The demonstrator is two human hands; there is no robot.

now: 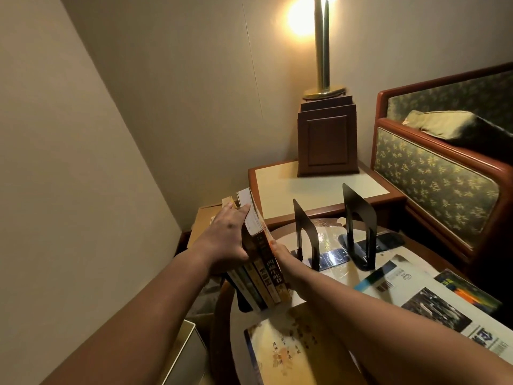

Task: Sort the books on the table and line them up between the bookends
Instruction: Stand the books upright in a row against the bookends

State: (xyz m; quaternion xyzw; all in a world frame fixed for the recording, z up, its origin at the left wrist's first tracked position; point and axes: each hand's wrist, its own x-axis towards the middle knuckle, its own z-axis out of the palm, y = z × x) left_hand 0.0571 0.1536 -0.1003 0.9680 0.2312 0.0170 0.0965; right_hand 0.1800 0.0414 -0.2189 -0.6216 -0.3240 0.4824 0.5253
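1. My left hand [227,240] lies against the left side of a bundle of books [262,269]. Its fingers curl over the top page edges and the thumb sits low on the spine side.
2. My right hand [280,252] presses the bundle's right cover. Only the thumb shows at the spine edge; the fingers are hidden behind the books, so I cannot tell how they lie.
3. The books stand on end between my hands at the left edge of the round surface [222,315], spines facing me and tops leaning away. I cannot tell whether their lower edges touch it.
4. Two black bookends stand upright to the right of the bundle, apart from it: the nearer bookend [305,234] just beside my right hand, the farther bookend [359,218] beyond it, with a gap between them.
5. A yellowish book [291,345] lies flat under my right forearm, and magazines [433,304] lie flat further right.
6. Behind, a lit lamp [322,51] stands on a side table [305,190], beside a patterned armchair [435,173].
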